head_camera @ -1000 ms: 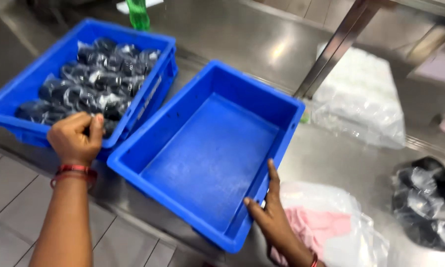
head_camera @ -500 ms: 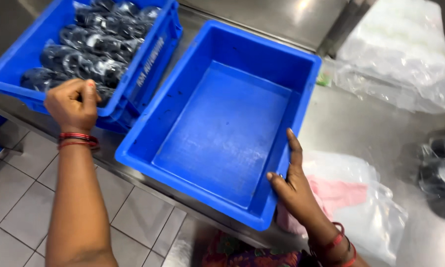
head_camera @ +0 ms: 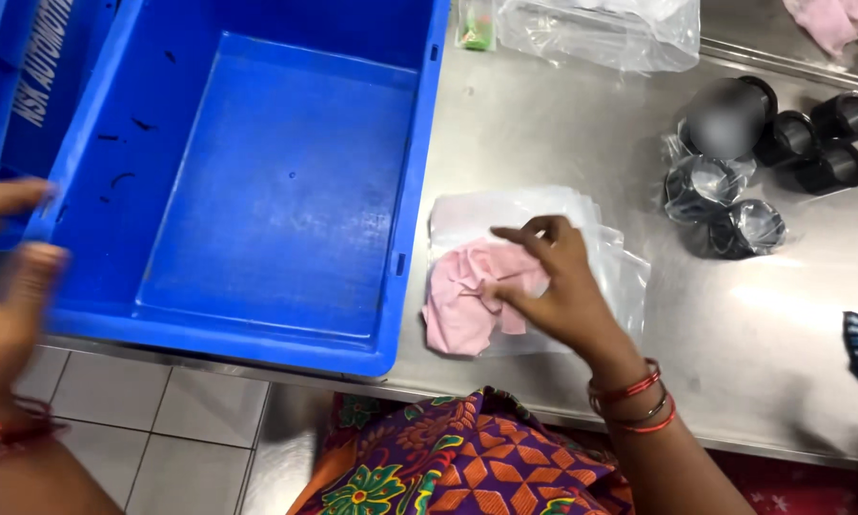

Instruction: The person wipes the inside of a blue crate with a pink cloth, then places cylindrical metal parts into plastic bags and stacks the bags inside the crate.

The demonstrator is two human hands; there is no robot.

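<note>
An empty blue plastic crate [head_camera: 257, 191] sits on the steel table. My left hand [head_camera: 5, 286] is blurred at the crate's near left corner, fingers apart, holding nothing. My right hand [head_camera: 548, 281] rests on a crumpled pink cloth [head_camera: 467, 300] that lies on a stack of clear plastic bags [head_camera: 601, 238] to the right of the crate. The fingertips pinch at the cloth.
Several black cylindrical parts [head_camera: 782, 143], some wrapped in clear plastic, stand at the right. A clear bag [head_camera: 601, 29] and more pink cloth [head_camera: 839, 19] lie at the back. A second blue crate [head_camera: 10, 76] is at the left. The table edge [head_camera: 734, 443] runs near my body.
My right hand left the crate's right rim and moved onto the pink cloth. My left hand came off the far crate to the empty crate's left corner. The view shifted right.
</note>
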